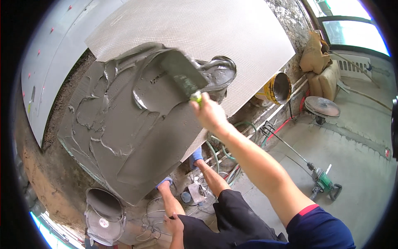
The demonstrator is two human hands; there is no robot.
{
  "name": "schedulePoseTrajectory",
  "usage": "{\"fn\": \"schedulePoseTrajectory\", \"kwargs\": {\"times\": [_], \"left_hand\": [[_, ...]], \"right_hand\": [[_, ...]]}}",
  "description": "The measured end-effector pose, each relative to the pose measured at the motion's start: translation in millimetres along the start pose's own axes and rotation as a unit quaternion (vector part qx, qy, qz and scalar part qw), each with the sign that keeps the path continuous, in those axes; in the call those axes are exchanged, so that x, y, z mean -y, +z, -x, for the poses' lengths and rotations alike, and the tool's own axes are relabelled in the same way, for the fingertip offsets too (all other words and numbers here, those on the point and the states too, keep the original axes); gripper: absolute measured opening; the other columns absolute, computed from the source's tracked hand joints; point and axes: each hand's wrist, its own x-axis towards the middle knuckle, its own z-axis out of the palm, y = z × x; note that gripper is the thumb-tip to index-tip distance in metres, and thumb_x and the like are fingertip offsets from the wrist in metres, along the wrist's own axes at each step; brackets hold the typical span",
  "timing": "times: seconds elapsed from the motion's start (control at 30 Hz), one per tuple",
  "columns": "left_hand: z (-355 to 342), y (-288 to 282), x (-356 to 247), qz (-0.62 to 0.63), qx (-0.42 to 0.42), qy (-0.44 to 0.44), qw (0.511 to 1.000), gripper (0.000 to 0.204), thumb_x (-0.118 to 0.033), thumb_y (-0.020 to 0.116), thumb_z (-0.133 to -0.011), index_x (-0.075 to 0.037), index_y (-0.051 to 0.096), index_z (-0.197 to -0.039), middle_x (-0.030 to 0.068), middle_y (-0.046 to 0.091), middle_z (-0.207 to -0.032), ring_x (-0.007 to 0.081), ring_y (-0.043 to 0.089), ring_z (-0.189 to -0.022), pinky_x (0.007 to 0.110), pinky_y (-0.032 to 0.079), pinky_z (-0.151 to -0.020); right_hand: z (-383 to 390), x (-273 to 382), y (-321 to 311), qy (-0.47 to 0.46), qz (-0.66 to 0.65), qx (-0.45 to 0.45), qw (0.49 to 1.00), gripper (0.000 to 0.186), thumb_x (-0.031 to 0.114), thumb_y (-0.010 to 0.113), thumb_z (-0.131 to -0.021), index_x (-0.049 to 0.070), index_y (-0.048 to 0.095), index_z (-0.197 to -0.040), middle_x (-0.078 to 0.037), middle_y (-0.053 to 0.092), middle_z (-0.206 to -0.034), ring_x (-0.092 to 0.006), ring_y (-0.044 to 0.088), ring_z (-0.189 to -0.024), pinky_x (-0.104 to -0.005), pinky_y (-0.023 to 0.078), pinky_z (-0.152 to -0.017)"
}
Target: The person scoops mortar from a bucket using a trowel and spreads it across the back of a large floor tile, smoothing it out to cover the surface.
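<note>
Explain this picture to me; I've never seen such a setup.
There is no robot: someone works with two bare hands. A wide fisheye camera worn on the head looks down, so straight edges appear bent. The right hand holds a flat rectangular trowel with a bright green handle, blurred, at the wet grey paste. That paste covers much of a large pale panel with a grid-textured face. The left hand is beside the black cloth shorts, holding nothing visible.
</note>
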Motion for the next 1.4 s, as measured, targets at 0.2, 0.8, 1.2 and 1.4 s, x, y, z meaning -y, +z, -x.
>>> {"fn": "schedulePoseTrajectory", "kwargs": {"times": [0.2, 0.8, 1.2, 1.4], "left_hand": [[11.9, 14.6, -9.4, -0.015, -0.010, 0.000, 1.000, 0.069, -0.047, 0.054, -0.092, 0.007, 0.042, -0.134, 0.0315, 0.053, -0.126, 0.0455, 0.054, -0.114, 0.050, 0.043, -0.096], [50.1, -20.9, -99.5, -0.009, -0.024, 0.157, 0.987, 0.063, -0.043, 0.056, -0.092, 0.003, 0.042, -0.132, 0.0291, 0.056, -0.121, 0.0434, 0.057, -0.110, 0.051, 0.047, -0.089], [32.2, -38.8, -91.2, -0.071, -0.003, 0.179, 0.981, 0.066, -0.048, 0.052, -0.093, -0.001, 0.040, -0.137, 0.0293, 0.056, -0.120, 0.0437, 0.058, -0.109, 0.050, 0.047, -0.093], [27.8, -29.3, -97.3, -0.076, -0.022, 0.201, 0.976, 0.066, -0.051, 0.055, -0.090, -0.005, 0.043, -0.136, 0.0259, 0.059, -0.116, 0.0416, 0.059, -0.107, 0.049, 0.047, -0.090]], "right_hand": [[-57.8, -142.6, -77.9, 0.138, -0.077, -0.154, 0.975, 0.053, 0.051, 0.048, -0.097, 0.001, 0.053, -0.113, -0.020, 0.067, -0.091, -0.0358, 0.066, -0.083, -0.0455, 0.052, -0.076], [137.5, -39.1, 79.5, -0.041, -0.078, 0.230, 0.969, 0.050, 0.050, 0.053, -0.094, 0.003, 0.054, -0.111, -0.025, 0.066, -0.087, -0.0425, 0.065, -0.088, -0.0491, 0.051, -0.077], [47.4, -149.5, -50.1, 0.138, -0.103, -0.109, 0.979, 0.055, 0.055, 0.051, -0.094, 0.002, 0.062, -0.103, -0.023, 0.069, -0.090, -0.0393, 0.067, -0.089, -0.0452, 0.051, -0.081], [40.9, -170.7, -57.2, 0.202, -0.337, -0.065, 0.917, 0.053, 0.057, 0.051, -0.095, 0.004, 0.058, -0.090, -0.006, 0.056, -0.065, -0.0151, 0.053, -0.052, -0.0336, 0.045, -0.049]]}}
